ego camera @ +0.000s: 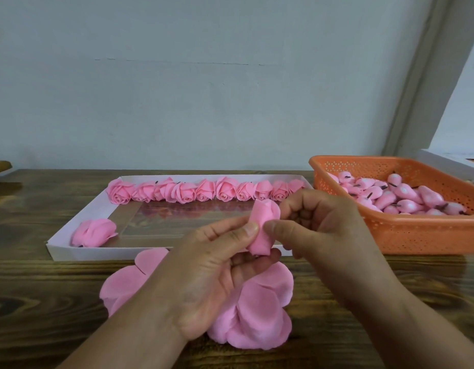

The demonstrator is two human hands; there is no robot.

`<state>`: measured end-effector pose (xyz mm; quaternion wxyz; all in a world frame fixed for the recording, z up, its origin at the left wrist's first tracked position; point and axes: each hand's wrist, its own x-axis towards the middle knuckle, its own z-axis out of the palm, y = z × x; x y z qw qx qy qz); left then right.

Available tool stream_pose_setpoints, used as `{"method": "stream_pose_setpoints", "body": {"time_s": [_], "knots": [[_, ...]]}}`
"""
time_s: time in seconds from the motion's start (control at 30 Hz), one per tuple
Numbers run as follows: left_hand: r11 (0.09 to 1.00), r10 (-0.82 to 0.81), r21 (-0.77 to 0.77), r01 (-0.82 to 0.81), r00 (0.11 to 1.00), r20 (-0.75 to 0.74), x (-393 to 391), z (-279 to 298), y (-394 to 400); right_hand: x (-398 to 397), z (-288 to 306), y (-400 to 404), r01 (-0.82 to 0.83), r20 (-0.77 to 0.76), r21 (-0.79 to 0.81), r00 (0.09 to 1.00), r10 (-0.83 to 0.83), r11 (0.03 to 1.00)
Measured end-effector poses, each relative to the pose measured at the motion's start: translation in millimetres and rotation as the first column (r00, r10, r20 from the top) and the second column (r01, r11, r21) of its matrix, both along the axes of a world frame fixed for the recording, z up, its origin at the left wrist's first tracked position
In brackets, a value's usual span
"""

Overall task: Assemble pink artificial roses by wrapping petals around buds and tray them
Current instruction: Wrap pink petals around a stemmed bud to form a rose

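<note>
Flanking both hands, orange basket (406, 235) of buds (406, 198), rose tray (70, 251), loose petals (259, 312)

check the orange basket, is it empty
No, the orange basket on the right of the table holds a heap of pink buds with dark stems.

Pink roses (204, 190), perforated orange basket (406, 230), dark wood-grain table (31, 288).

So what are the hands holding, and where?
A half-wrapped rose: left hand grips its lower part, right hand pinches the petal's side.
</note>
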<state>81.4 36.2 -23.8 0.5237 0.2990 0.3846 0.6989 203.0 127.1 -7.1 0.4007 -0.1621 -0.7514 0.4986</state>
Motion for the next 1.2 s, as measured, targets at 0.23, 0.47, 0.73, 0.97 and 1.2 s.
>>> {"method": "stream_pose_setpoints", "body": {"time_s": [0.23, 0.47, 0.73, 0.97, 1.2], "knots": [[0.999, 0.032, -0.025, -0.033, 0.999, -0.042, 0.2, -2.1, 0.7, -0.2, 0.3, -1.6, -0.005, 0.013, -0.040, 1.000, 0.005, 0.999], [0.995, 0.101, 0.003, -0.101, 0.992, -0.076, 3.9, -8.6, 4.3, -4.9, -7.2, -8.5, 0.174, -0.001, 0.181, 0.984, -0.176, 0.968], [0.985, 0.173, 0.031, -0.171, 0.981, -0.083, 6.3, -10.3, 5.1, -3.9, 0.0, -9.4, 0.060, 0.059, 0.136, 0.996, -0.068, 0.989], [0.972, 0.234, 0.100, -0.213, 0.920, -0.316, 7.4, -14.1, 4.0, -3.2, 1.5, -6.4, 0.023, 0.060, -0.007, 0.998, -0.022, 1.000], [0.966, 0.257, 0.151, -0.211, 0.859, -0.444, 8.7, -21.1, 1.2, 1.1, -0.6, 9.2, -0.070, 0.187, 0.013, 0.980, 0.067, 0.997]]}}
